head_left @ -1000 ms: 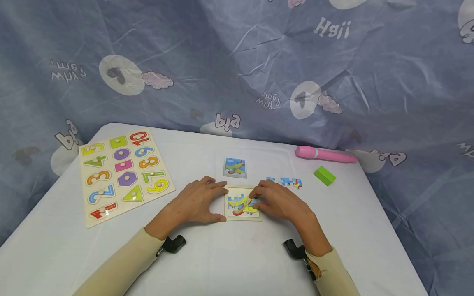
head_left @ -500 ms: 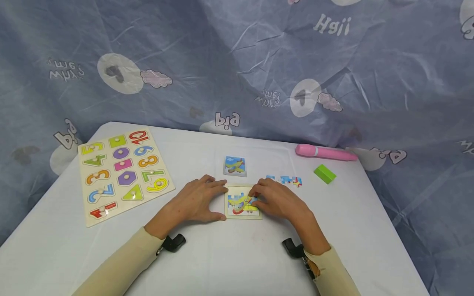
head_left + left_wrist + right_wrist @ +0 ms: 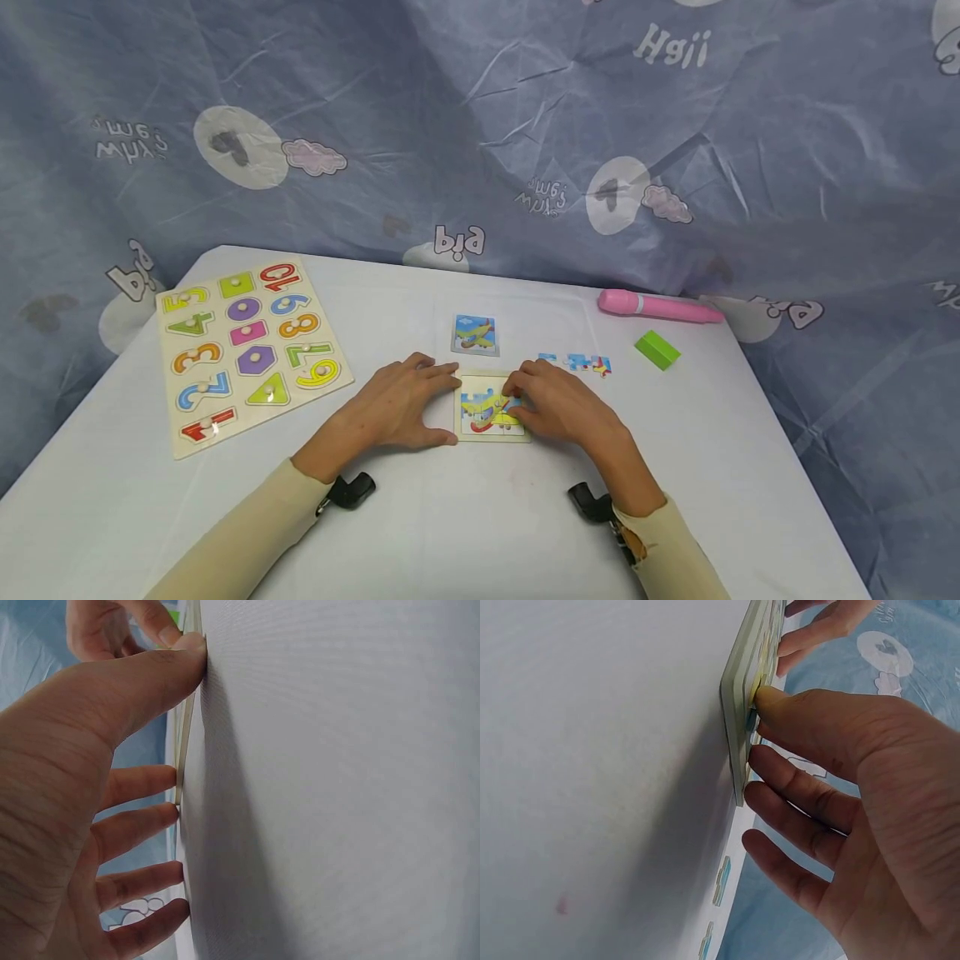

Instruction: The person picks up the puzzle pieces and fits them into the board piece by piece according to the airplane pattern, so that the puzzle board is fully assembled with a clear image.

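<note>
A small framed jigsaw puzzle (image 3: 492, 437) with a yellow airplane picture lies on the white table between both hands. My left hand (image 3: 401, 404) steadies its left side, fingers spread and fairly straight, the thumb at the near corner and fingertips at the far one. My right hand (image 3: 566, 404) bends over the right side. Its thumb and forefinger pinch a puzzle piece (image 3: 751, 718) at the board, mostly hidden by the fingers. The other fingertips rest along the frame's edge. Behind the frame lies a picture card (image 3: 476, 335) of the same airplane.
Loose blue puzzle pieces (image 3: 577, 362) lie beyond the right hand. Further right are a green block (image 3: 657, 350) and a pink tube-shaped object (image 3: 660, 307). A number-and-shape peg board (image 3: 255, 358) covers the table's left part. A patterned cloth (image 3: 480, 125) hangs behind.
Both hands stay in place at the puzzle frame, with only slight movement of the right hand. The whole scene has shifted slightly upward in the head view.
</note>
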`<state>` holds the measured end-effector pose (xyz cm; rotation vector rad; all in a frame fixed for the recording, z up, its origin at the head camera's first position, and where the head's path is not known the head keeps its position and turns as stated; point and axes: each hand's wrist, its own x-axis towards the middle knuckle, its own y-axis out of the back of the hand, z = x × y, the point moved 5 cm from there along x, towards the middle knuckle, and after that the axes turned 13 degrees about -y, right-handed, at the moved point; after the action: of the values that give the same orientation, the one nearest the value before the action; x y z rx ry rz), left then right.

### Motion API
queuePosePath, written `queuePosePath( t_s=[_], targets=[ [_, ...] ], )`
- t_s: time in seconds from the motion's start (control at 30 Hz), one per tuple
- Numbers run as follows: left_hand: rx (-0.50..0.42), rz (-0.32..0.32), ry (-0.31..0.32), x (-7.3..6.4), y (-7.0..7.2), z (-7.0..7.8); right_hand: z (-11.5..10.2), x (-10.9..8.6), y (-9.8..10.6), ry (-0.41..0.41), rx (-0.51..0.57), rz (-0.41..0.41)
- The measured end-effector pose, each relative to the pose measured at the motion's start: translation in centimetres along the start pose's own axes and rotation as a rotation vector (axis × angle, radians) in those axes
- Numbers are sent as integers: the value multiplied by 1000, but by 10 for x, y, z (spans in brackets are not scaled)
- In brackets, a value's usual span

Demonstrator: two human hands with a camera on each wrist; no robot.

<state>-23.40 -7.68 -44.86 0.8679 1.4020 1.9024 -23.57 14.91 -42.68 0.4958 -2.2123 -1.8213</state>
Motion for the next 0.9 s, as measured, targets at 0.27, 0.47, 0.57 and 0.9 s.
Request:
queuePosePath(
  t_s=[0.27, 0.47, 0.57, 0.9],
  targets=[
    [5, 1, 3, 0, -1, -1, 0, 1, 1, -13, 2, -18],
    [-1, -2, 5, 0, -1, -1, 1, 0, 1, -11, 31, -19],
    [-2, -1, 3, 0, -1, -1, 1, 1, 0, -7, 33, -12],
    [-7, -1, 4, -1, -1, -1, 2, 2, 0, 6, 29, 0]
  ],
)
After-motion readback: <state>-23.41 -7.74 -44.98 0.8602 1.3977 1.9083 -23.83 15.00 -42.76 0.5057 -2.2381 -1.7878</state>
